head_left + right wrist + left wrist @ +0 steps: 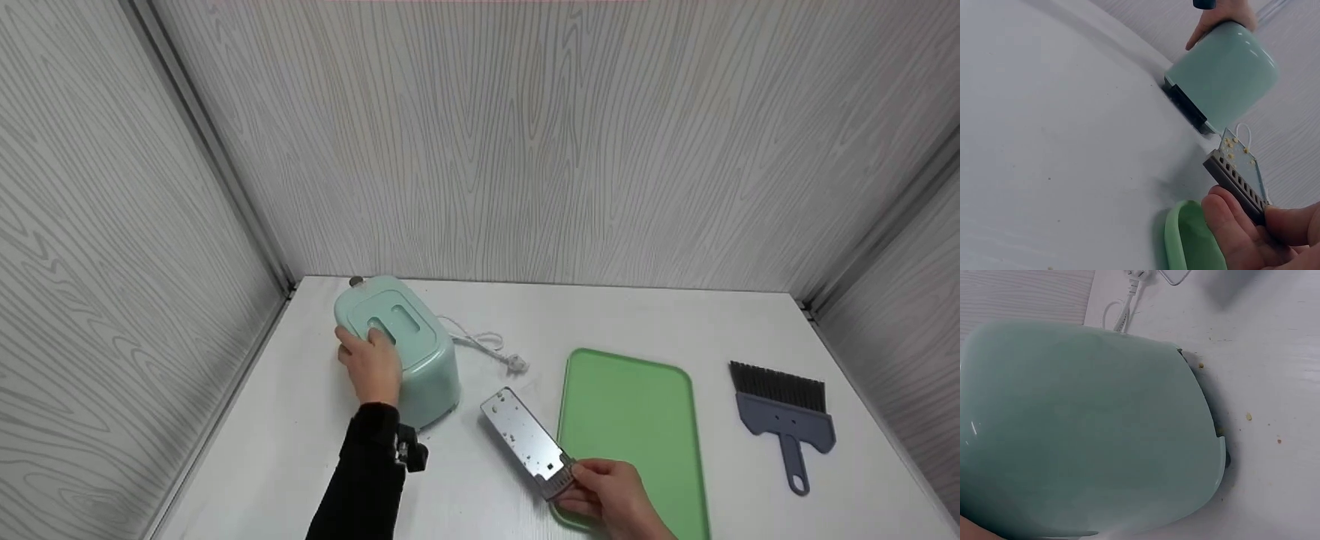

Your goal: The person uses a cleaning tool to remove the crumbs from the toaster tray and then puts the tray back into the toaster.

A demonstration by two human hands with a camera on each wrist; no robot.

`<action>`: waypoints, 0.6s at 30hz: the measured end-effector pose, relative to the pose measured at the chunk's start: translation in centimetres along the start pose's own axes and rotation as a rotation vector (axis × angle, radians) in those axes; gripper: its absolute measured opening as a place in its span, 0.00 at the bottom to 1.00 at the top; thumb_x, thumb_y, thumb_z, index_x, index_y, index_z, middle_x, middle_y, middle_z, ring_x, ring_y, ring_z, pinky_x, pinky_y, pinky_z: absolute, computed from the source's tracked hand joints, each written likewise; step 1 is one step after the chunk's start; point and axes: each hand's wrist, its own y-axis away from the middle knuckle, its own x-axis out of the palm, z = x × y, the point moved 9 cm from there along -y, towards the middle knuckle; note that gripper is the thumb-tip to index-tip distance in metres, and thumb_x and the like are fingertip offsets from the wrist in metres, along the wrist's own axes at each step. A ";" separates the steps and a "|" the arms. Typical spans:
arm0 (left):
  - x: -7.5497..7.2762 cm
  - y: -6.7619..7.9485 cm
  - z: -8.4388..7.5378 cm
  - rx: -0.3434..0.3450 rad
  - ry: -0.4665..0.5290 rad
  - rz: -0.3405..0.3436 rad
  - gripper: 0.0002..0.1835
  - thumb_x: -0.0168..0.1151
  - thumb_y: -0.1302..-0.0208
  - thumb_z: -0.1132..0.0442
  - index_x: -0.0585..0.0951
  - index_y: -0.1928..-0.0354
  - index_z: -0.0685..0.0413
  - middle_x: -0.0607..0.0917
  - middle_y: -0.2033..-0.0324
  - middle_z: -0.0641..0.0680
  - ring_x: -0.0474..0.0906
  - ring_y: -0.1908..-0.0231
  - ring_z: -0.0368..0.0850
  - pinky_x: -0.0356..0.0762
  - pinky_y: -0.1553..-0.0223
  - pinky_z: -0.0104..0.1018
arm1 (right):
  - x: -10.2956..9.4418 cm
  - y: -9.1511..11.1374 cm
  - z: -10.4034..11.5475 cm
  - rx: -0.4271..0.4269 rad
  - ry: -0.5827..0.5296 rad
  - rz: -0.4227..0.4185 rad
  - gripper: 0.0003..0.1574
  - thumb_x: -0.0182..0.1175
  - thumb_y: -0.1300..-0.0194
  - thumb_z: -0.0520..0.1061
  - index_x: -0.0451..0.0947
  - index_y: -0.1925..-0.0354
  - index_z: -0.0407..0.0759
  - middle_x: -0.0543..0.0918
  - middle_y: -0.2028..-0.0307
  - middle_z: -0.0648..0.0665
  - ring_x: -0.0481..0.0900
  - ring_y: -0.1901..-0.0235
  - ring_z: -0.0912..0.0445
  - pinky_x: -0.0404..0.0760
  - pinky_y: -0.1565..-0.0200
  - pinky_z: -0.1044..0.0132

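A mint-green toaster (pixel 431 390) stands at the left of the table, two slots in its top. My left hand (pixel 373 367) grips its upper left side, thumb on top near a slot and fingers over the edge. Between finger and thumb, my right hand (pixel 611 491) pinches the dark ribbed end of a metal crumb tray (pixel 521 435). That tray is held tilted above the table, out of the toaster, with yellowish crumbs (pixel 1230 143) on it. In the right wrist view a dark slot (pixel 1188 107) shows low on the toaster. The left wrist view mostly shows the toaster's wall (pixel 1089 427).
A green plastic tray (pixel 630 420) lies right of the crumb tray, partly under my right hand. Further right is a grey hand brush (pixel 784 416) with black bristles. A white plug (pixel 516 364) and cord lie behind. Loose crumbs (pixel 1248 417) dot the table by the toaster.
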 end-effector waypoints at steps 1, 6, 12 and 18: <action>0.0 0.0 0.0 0.006 0.038 0.006 0.38 0.33 0.17 0.52 0.28 0.18 0.52 0.42 0.21 0.70 0.57 0.27 0.65 0.59 0.27 0.58 | -0.2 0.0 0.1 -0.001 -0.002 -0.004 0.29 0.54 0.22 0.35 0.61 0.35 0.13 0.89 0.65 0.36 0.90 0.65 0.49 0.89 0.57 0.57; -0.1 0.1 0.4 0.028 0.187 0.059 0.39 0.36 0.18 0.54 0.28 0.18 0.48 0.34 0.20 0.63 0.42 0.21 0.58 0.47 0.21 0.53 | -1.4 0.1 0.5 -0.022 -0.018 -0.034 0.29 0.55 0.23 0.34 0.61 0.35 0.13 0.89 0.64 0.35 0.90 0.65 0.49 0.89 0.57 0.56; -0.4 0.4 0.1 0.123 0.109 0.010 0.42 0.44 0.19 0.53 0.33 0.17 0.50 0.32 0.19 0.60 0.35 0.20 0.59 0.39 0.21 0.58 | -2.8 0.2 1.3 -0.061 -0.016 -0.087 0.29 0.55 0.24 0.34 0.62 0.35 0.13 0.89 0.63 0.34 0.90 0.65 0.49 0.89 0.57 0.55; 0.3 3.1 -3.9 0.501 -0.126 -0.090 0.38 0.53 0.25 0.62 0.51 0.19 0.61 0.44 0.20 0.65 0.31 0.20 0.66 0.29 0.22 0.61 | -4.2 0.4 2.0 -0.074 -0.012 -0.160 0.28 0.55 0.24 0.33 0.63 0.35 0.14 0.88 0.63 0.32 0.90 0.65 0.48 0.89 0.56 0.54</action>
